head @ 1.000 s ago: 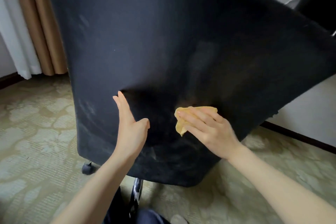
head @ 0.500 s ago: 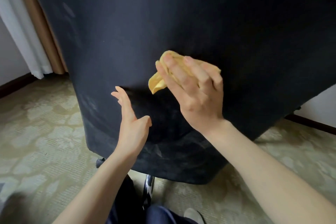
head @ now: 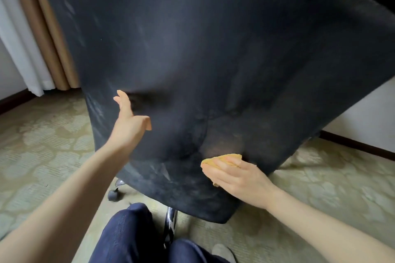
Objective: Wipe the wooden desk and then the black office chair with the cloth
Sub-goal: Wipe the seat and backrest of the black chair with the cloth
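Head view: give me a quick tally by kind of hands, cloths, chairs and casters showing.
Hands: 2, left hand and right hand
Cloth: 1
Chair: 1
Caster: 1
Total: 5

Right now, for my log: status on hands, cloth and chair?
Left hand open, fingers pushing into the chair back. Right hand pressing the cloth flat, low on it. Nothing in the way.

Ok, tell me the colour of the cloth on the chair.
Yellow-orange; the cloth under the right hand shows best in the head view.
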### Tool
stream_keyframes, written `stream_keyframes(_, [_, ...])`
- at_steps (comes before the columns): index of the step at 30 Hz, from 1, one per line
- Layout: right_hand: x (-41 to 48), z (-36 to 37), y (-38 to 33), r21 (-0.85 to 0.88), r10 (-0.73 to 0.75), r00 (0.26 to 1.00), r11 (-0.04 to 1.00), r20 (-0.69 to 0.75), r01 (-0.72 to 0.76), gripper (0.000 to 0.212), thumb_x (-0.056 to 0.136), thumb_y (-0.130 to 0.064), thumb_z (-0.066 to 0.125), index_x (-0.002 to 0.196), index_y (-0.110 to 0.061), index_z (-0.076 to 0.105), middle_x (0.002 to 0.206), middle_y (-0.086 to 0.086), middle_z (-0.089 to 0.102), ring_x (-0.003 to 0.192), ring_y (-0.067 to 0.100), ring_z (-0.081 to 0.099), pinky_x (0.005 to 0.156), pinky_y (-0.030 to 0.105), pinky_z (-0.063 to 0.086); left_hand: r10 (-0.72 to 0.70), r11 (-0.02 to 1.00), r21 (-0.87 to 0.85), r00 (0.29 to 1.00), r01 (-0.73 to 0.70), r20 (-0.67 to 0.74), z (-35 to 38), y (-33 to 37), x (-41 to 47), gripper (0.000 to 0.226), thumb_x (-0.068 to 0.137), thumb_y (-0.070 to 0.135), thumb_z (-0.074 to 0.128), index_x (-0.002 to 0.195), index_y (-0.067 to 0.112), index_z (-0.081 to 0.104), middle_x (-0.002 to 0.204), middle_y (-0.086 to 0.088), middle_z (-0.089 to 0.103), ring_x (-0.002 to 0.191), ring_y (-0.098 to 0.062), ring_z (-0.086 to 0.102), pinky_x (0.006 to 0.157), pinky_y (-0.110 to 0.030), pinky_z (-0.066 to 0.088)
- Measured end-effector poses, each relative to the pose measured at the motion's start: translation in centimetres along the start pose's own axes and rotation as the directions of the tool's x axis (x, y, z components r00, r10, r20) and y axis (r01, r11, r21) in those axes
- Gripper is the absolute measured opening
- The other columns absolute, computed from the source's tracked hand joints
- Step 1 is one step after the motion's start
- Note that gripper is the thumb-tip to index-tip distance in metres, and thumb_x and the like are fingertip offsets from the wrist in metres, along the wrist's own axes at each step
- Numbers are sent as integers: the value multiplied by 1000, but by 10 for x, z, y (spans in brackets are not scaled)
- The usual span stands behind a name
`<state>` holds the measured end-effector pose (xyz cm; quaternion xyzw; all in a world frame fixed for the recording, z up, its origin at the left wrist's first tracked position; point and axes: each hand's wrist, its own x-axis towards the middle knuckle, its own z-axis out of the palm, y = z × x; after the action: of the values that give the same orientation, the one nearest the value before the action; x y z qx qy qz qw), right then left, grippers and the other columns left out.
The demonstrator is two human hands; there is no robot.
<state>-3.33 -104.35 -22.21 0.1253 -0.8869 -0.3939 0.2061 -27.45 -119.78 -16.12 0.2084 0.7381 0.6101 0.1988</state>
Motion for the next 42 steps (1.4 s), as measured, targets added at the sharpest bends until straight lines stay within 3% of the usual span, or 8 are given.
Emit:
stream_keyframes(4, [-5, -45, 40, -122, 115, 986, 984, -120, -130, 35, 91, -14, 60, 125, -22, 62, 129, -7, 60, 120, 16, 46, 97, 33, 37, 9, 993, -121, 999, -13, -31, -8, 13, -5, 95, 70, 6, 51, 151, 30, 8, 158, 9, 14, 104, -4, 45, 80, -17, 36])
stream_keyframes(8, [29, -88, 80, -106, 255, 902, 945, -349, -308, 38, 89, -10, 66, 123, -28, 64, 129, -9, 59, 113, 17, 49, 93, 34, 43, 137, 988, -71, 990, -139, -30, 16, 18, -37, 95, 77, -4, 46, 150, 35, -1, 158, 15, -4, 124, 0, 30, 69, -1, 40])
stream_keyframes(10, [55, -103, 97, -135, 283, 849, 917, -447, -377, 39, 90, -7, 64, 122, -30, 64, 130, -7, 50, 112, 18, 48, 86, 36, 48, 192, 980, -54, 981, -191, 14, 28, 15, -52, 98, 77, -7, 44, 149, 38, -6, 157, 15, -11, 139, -14, 26, 102, -24, 42])
stream_keyframes(12, [78, -110, 107, -198, 306, 802, 867, -513, -457, 39, 92, -9, 61, 122, -34, 63, 127, -6, 49, 111, 17, 46, 87, 36, 44, 209, 978, -23, 974, -207, 86, 37, 9, -62, 102, 76, -8, 44, 147, 42, -10, 156, 16, -17, 141, -28, 25, 107, -59, 30])
stream_keyframes(17, [112, -92, 98, -104, 405, 704, 823, -583, -559, 33, 95, -11, 53, 121, -29, 65, 118, -6, 66, 113, 15, 48, 88, 35, 41, 222, 974, 20, 963, -227, 152, 41, -4, -62, 107, 74, -13, 41, 144, 42, -19, 152, 20, -24, 144, -25, 19, 105, -68, 25])
stream_keyframes(22, [109, -46, 62, -155, 337, 809, 876, -482, -457, 35, 94, -17, 56, 126, -29, 61, 125, -13, 62, 117, 12, 46, 94, 30, 39, 185, 980, 33, 964, -194, 189, 40, -6, -56, 107, 76, -11, 40, 141, 47, -22, 152, 21, -26, 136, -46, 25, 106, -68, 23])
stream_keyframes(32, [50, 18, -15, 14, 164, 983, 987, -86, -163, 43, 87, -26, 67, 128, -17, 59, 132, -5, 58, 124, 15, 47, 98, 32, 38, 186, 983, -34, 974, -183, 130, 47, -3, -60, 107, 74, -10, 42, 119, 68, -16, 147, 35, -22, 145, -25, 14, 111, -63, 18])
stream_keyframes(42, [-42, -31, 29, -106, -35, 998, 994, 43, 40, 39, 86, -17, 68, 124, -20, 63, 128, -8, 60, 117, 11, 51, 97, 28, 42, 109, 994, -4, 985, -109, 137, 44, -1, -61, 107, 74, -11, 38, 141, 54, -14, 151, 28, -21, 135, -50, 21, 103, -73, 17])
